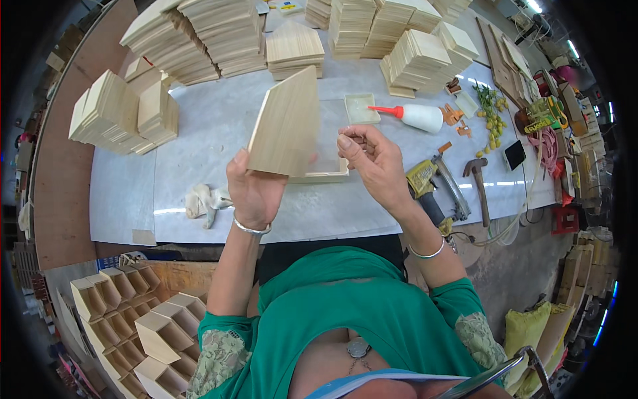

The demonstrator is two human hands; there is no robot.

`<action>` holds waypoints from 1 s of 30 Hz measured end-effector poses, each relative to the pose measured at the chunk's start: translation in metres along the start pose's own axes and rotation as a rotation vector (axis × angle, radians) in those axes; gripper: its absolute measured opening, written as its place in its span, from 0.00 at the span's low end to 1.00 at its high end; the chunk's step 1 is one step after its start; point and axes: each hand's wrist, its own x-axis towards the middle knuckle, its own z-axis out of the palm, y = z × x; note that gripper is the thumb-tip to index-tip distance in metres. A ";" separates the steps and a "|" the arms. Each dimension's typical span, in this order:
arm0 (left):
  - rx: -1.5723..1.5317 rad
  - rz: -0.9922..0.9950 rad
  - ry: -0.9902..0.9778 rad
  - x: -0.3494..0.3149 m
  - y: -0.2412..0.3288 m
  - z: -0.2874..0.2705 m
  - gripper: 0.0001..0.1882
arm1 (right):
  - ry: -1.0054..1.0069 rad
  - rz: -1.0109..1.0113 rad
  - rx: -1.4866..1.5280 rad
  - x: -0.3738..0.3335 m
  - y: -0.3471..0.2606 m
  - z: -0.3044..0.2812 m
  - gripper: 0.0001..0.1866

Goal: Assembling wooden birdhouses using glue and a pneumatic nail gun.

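A thin pale wooden panel with a slanted top edge stands tilted above the table. My left hand grips it by its lower left corner. To the right of the panel is my right hand, its fingers curled and thumb drawn in toward the index finger; anything small between them is not visible. Behind the panel, a shallow wooden frame lies on the table, partly covered by the panel. A white glue bottle with a red nozzle lies beyond my right hand, its tip over a small square dish.
On the right lie a yellow-green nail gun, a hammer and a yellow-fruited sprig. Stacked wooden panels line the far side; another stack stands left. A crumpled whitish glove rests near the front edge. Wooden boxes are piled lower left.
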 end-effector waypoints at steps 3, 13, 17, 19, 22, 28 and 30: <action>-0.001 0.020 -0.026 -0.002 -0.002 0.012 0.42 | 0.001 0.033 0.001 -0.005 0.006 0.000 0.18; 0.488 0.011 0.228 -0.008 -0.013 -0.023 0.18 | -0.031 0.208 0.101 -0.001 0.026 -0.020 0.11; 0.638 0.068 0.325 -0.004 -0.017 -0.022 0.14 | -0.040 0.262 0.105 0.005 0.034 -0.016 0.11; 0.757 0.145 0.323 -0.002 -0.020 -0.028 0.15 | -0.049 0.201 0.136 0.010 0.041 -0.015 0.11; 0.838 0.150 0.388 0.000 -0.020 -0.029 0.16 | -0.026 0.184 0.116 0.019 0.045 -0.014 0.11; 0.873 0.200 0.369 0.001 -0.027 -0.033 0.18 | 0.119 0.168 0.087 0.025 0.048 -0.010 0.14; 0.944 0.218 0.309 0.000 -0.028 -0.039 0.20 | 0.135 0.166 0.070 0.026 0.049 -0.013 0.14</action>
